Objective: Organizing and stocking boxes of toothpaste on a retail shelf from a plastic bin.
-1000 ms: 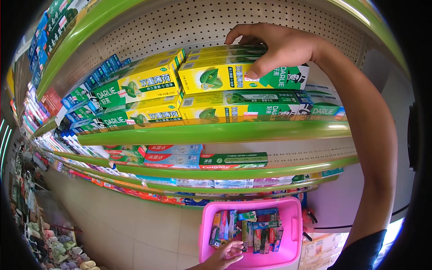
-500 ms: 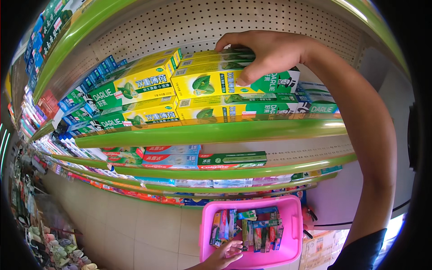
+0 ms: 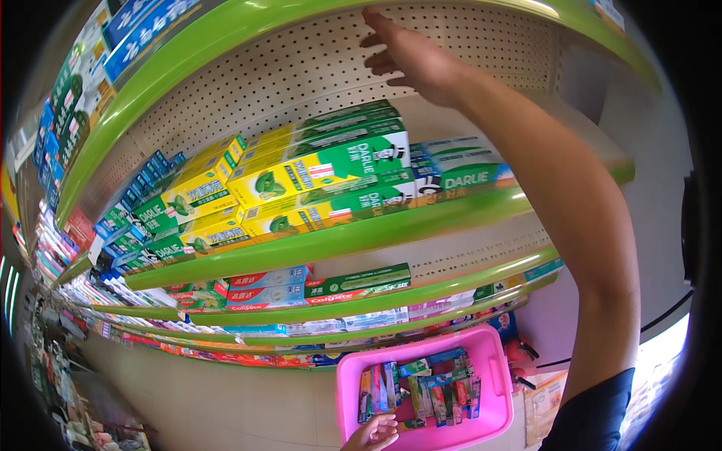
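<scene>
My right hand is raised in front of the perforated back panel, above a row of toothpaste boxes. Its fingers are apart and nothing is in them. Below it, yellow and green toothpaste boxes lie stacked on the green-edged shelf. Blue and green toothpaste boxes lie just right of that stack. Low in the view, my left hand hovers by the near edge of a pink plastic bin, its fingers loosely bent and apart, holding nothing visible. Several toothpaste boxes lie inside the bin.
A green shelf edge runs below the stack. The lower shelf carries red, blue and green boxes. Another green shelf edge curves overhead. Tiled floor lies left of the bin, and a cardboard carton stands right of it.
My right hand has come off the yellow and green boxes and risen up and left, empty. The view has shifted, so the boxes sit further left. My left hand appears lower in the picture.
</scene>
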Demonstrator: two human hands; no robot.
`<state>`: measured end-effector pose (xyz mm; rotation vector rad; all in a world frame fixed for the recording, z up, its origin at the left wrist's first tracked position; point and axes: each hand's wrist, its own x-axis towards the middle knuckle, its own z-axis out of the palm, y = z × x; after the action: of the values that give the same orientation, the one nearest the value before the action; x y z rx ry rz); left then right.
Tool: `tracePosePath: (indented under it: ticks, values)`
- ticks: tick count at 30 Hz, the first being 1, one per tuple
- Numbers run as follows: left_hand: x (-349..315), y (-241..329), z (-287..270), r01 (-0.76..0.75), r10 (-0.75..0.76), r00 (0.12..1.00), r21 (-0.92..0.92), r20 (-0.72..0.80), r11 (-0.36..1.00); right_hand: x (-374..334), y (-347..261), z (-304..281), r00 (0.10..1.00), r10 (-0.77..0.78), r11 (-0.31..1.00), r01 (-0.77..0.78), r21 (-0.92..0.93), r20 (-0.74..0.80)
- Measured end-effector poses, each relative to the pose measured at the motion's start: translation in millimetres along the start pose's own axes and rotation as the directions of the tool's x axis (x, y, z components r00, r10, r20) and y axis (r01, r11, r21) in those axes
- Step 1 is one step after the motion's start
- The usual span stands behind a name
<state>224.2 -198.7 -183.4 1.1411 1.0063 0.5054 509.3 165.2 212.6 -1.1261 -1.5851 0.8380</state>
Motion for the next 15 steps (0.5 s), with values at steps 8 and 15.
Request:
tracePosePath:
  ticks: [8,15]
  values:
    - [-5,0,18,0.011,-0.013,1.000,-0.064,-0.019,0.998,-15,3,25,0.964,0.229,0.947,-0.188,0.260,-0.137]
    - [1,19,33,-0.014,0.013,0.999,-0.024,-0.040,1.000,-11,6,49,0.960,0.263,0.940,-0.232,0.248,-0.100]
